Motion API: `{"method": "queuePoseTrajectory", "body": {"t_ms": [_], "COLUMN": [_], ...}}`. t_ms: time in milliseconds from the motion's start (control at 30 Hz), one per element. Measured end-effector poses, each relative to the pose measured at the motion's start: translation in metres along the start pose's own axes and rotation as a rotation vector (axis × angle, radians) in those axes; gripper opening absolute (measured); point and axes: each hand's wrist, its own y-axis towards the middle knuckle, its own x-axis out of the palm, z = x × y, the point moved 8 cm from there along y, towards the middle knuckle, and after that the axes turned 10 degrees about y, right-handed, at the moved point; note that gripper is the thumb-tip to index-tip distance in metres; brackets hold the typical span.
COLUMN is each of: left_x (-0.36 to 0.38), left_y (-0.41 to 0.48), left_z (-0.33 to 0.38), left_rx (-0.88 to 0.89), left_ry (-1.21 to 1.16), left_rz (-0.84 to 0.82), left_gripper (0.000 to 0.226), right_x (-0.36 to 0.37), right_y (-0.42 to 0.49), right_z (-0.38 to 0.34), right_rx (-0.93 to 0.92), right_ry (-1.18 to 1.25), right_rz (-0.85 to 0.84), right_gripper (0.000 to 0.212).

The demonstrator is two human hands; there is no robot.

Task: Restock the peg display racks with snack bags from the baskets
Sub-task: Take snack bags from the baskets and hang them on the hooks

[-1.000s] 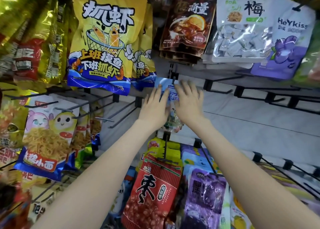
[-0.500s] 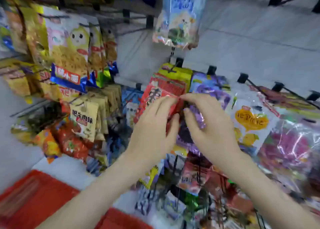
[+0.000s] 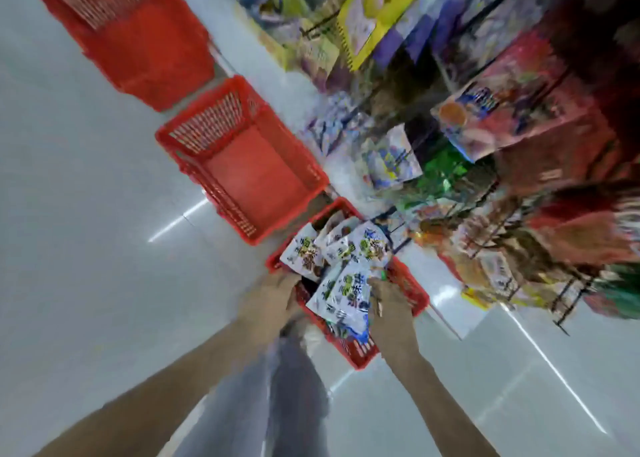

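Note:
I look down at a red basket (image 3: pixel 412 295) on the floor, with several white snack bags (image 3: pixel 349 245) with green and black print lying in it. My right hand (image 3: pixel 389 306) grips the right edge of the nearest white bag (image 3: pixel 341 295), which tilts up above the others. At the basket's left rim is my left hand (image 3: pixel 273 294), its fingers reaching down beside that bag and hidden from view. The peg display racks (image 3: pixel 485 152) hang full of colourful bags on the right. The whole view is blurred by motion.
Two more red baskets stand in a row beyond: a middle one (image 3: pixel 256 169) and a far one (image 3: pixel 138 41), both showing bare red bottoms. Pale glossy floor (image 3: pixel 86 249) spreads left. Grey trouser legs (image 3: pixel 294 397) are below my arms.
My hands left the bags on the pegs and dropped to the floor basket. The view swung from the rack down to the baskets. My right hand has taken hold of a white bag.

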Motion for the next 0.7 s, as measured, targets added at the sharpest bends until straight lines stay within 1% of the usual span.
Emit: {"method": "queuePoseTrajectory", "body": {"t_ms": [67,133,200,267,300,367,433,500,633,667,700], "left_x": [0.061,0.113,0.153,0.186,0.197,0.222,0.241,0.247,0.236,0.235,0.236], "left_y": [0.017,0.041,0.069,0.099,0.111,0.136,0.152,0.161,0.155,0.152,0.147], "left_z": [-0.022,-0.036,-0.039,-0.038,-0.035,-0.029,-0.028,-0.028,-0.021,-0.017,-0.014], "left_rx": [-0.058,-0.1,-0.137,-0.173,-0.172,-0.155,-0.167,-0.199,-0.232,-0.24,-0.264], "left_ry": [0.037,0.072,0.099,0.093,0.086,0.059,0.058,0.024,-0.247,-0.3,-0.356], "left_rz": [-0.069,-0.135,-0.203,-0.232,-0.228,-0.242,-0.278,-0.279,-0.264,-0.282,-0.313], "left_gripper": [0.051,0.05,0.047,0.042,0.043,0.044,0.034,0.024,0.021,0.025,0.031], "right_x": [0.036,0.069,0.096,0.12,0.129,0.15,0.162,0.168,0.165,0.167,0.169], "right_y": [0.011,0.031,0.059,0.093,0.107,0.133,0.149,0.156,0.147,0.139,0.13], "right_z": [0.058,0.104,0.144,0.182,0.194,0.212,0.223,0.229,0.234,0.232,0.23], "right_rx": [0.064,0.073,0.073,0.091,0.081,0.002,0.015,0.055,0.278,0.329,0.374], "right_ry": [-0.051,-0.096,-0.194,-0.241,-0.288,-0.444,-0.485,-0.444,-0.078,-0.011,0.049], "right_rz": [-0.07,-0.15,-0.242,-0.327,-0.366,-0.444,-0.493,-0.499,-0.343,-0.323,-0.318], "right_gripper": [0.043,0.049,0.055,0.057,0.059,0.073,0.074,0.07,0.082,0.081,0.075]}}
